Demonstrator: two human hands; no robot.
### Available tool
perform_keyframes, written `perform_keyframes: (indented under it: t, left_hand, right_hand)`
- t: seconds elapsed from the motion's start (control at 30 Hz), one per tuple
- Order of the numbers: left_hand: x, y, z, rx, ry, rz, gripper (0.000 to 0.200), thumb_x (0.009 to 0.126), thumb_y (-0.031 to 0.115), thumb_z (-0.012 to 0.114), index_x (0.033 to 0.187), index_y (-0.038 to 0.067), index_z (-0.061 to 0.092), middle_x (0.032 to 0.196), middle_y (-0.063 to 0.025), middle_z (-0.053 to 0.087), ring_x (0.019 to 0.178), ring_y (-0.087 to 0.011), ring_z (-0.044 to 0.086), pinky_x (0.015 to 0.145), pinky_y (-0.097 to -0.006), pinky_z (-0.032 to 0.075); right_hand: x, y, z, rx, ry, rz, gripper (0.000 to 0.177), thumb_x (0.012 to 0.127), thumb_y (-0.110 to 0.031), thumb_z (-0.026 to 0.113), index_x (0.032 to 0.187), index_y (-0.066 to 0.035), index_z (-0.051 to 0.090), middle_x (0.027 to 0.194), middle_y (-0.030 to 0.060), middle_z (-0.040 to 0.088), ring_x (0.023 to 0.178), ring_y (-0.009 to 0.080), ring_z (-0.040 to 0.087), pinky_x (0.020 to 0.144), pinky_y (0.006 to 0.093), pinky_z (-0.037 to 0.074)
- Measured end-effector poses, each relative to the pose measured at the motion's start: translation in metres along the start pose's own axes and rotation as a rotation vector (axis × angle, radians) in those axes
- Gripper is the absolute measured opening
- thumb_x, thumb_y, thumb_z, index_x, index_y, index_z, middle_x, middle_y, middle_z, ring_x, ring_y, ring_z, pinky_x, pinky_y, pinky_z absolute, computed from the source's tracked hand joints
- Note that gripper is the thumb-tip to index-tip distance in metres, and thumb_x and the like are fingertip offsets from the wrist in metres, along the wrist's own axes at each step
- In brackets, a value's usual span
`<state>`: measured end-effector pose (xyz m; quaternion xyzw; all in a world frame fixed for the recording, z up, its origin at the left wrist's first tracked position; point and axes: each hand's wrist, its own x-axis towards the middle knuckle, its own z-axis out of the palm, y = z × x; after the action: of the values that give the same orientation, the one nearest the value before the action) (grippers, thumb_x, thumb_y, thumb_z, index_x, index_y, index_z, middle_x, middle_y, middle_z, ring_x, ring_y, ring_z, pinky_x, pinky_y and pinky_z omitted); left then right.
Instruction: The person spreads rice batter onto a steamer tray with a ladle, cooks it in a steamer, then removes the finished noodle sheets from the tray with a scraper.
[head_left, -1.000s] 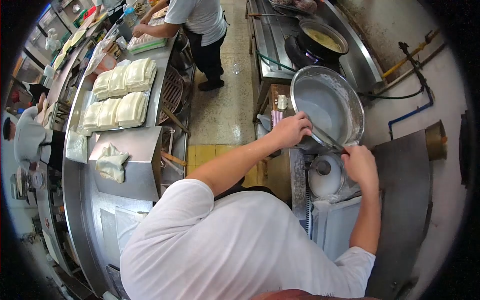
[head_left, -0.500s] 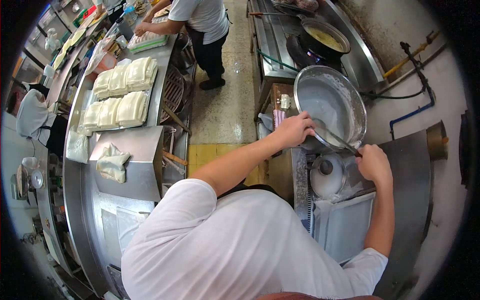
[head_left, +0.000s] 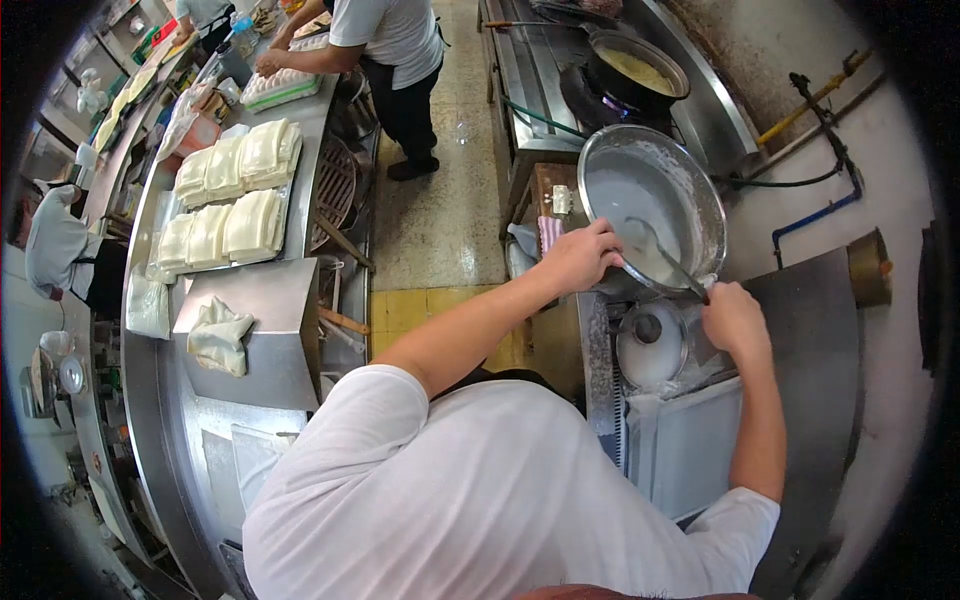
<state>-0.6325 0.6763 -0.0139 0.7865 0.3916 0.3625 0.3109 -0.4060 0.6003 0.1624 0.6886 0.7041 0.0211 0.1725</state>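
A large metal bowl (head_left: 697, 190) of white, milky liquid leans toward me in the head view. My left hand (head_left: 588, 256) is closed on its near rim at the left side. In my right hand (head_left: 735, 320) is the handle of a metal ladle (head_left: 680, 268), which reaches over the rim; its head dips into the liquid. Just below the bowl stands a smaller round pan (head_left: 655, 362) of white liquid with a dark, round-ended utensil in it. My left fingertips are partly hidden by the rim.
A dark pot (head_left: 638, 72) sits on the lit stove beyond the bowl. A white-lined tray (head_left: 695, 445) lies nearer me. To the left, stacked pale sheets (head_left: 255, 225) rest on a steel counter, with a cloth (head_left: 220, 337) nearby. A co-worker (head_left: 395, 60) stands by that counter.
The ladle's head has moved a little farther into the bowl, and its handle has turned steeper. My right hand has shifted slightly left. My left hand still grips the rim.
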Motion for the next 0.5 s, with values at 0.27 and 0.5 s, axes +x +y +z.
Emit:
perform_keyframes:
  t: [0.27, 0.5]
  left_hand:
    - [0.001, -0.004, 0.004, -0.007, 0.007, 0.006, 0.020, 0.094, 0.025, 0.066, 0.103, 0.008, 0.070, 0.112, -0.0101, 0.061, 0.100, -0.0337, 0.064, 0.084, -0.0446, 0.051]
    - [0.000, -0.003, 0.002, -0.024, -0.005, -0.010, 0.020, 0.094, 0.024, 0.066, 0.103, 0.007, 0.070, 0.111, -0.0103, 0.061, 0.099, -0.0343, 0.065, 0.085, -0.0445, 0.051]
  right_hand:
    - [-0.002, -0.032, 0.010, 0.176, -0.012, -0.054, 0.021, 0.090, -0.017, 0.063, 0.102, -0.001, 0.069, 0.093, 0.0240, 0.071, 0.093, 0.0436, 0.069, 0.084, 0.0510, 0.055]
    - [0.011, -0.016, 0.040, 0.043, 0.023, 0.032, 0.019, 0.089, -0.008, 0.057, 0.095, 0.004, 0.070, 0.095, 0.0254, 0.071, 0.093, 0.0429, 0.070, 0.084, 0.0501, 0.056]
